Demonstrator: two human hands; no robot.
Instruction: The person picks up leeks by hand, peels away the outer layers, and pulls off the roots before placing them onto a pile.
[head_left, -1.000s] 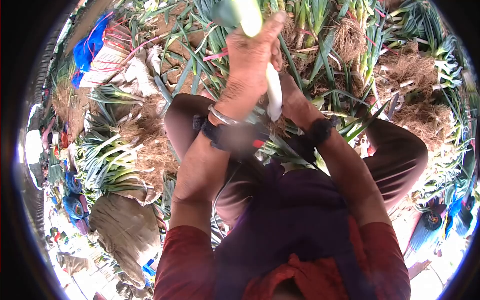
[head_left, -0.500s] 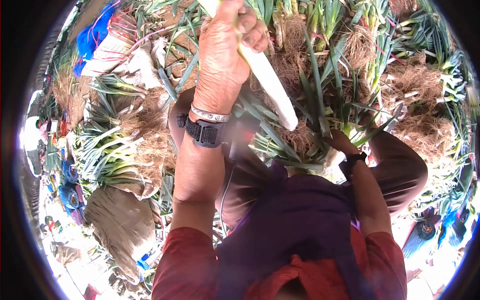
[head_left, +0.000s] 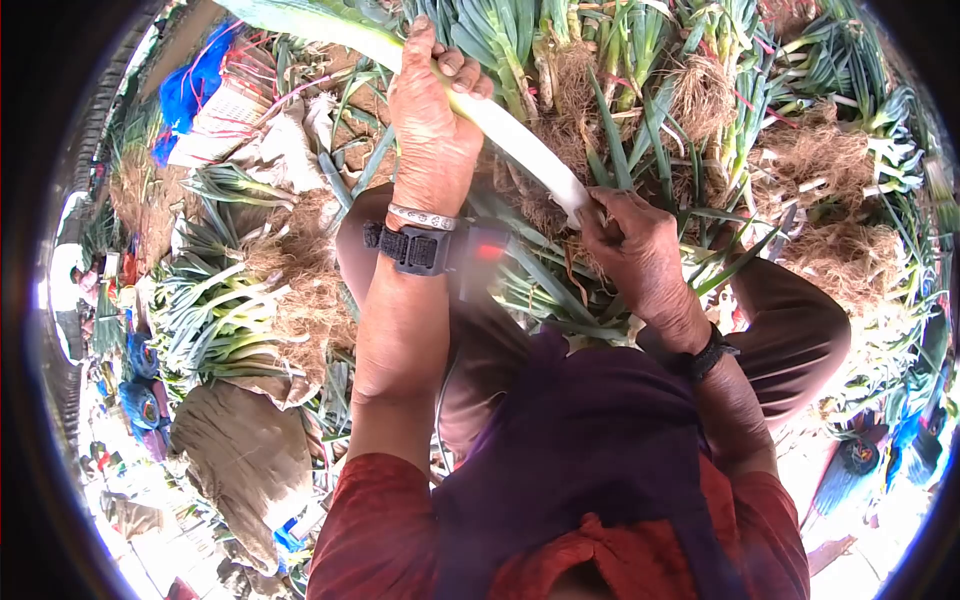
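My left hand (head_left: pixel 432 130) is wrapped round a leek (head_left: pixel 522 148), whose green leaves run off past the top left and whose white shank slants down to the right. At the root end of that leek, my right hand (head_left: pixel 640 250) has its fingers pinched together against the white tip. Whether something small is also between those fingers cannot be made out. Below the hands, loose green leek leaves (head_left: pixel 560 280) lie between my bent knees.
Leek bundles with brown roots (head_left: pixel 710 95) stand ahead, and more root masses (head_left: pixel 825 160) lie on the right. To the left are a heap of leeks (head_left: pixel 225 310), a brown cloth sack (head_left: pixel 240 450), a pale woven basket (head_left: pixel 225 110) and blue plastic (head_left: pixel 195 85).
My right hand has come up from the leaves between my knees to the leek's white end. My left hand has shifted slightly left and down, tilting the leek flatter.
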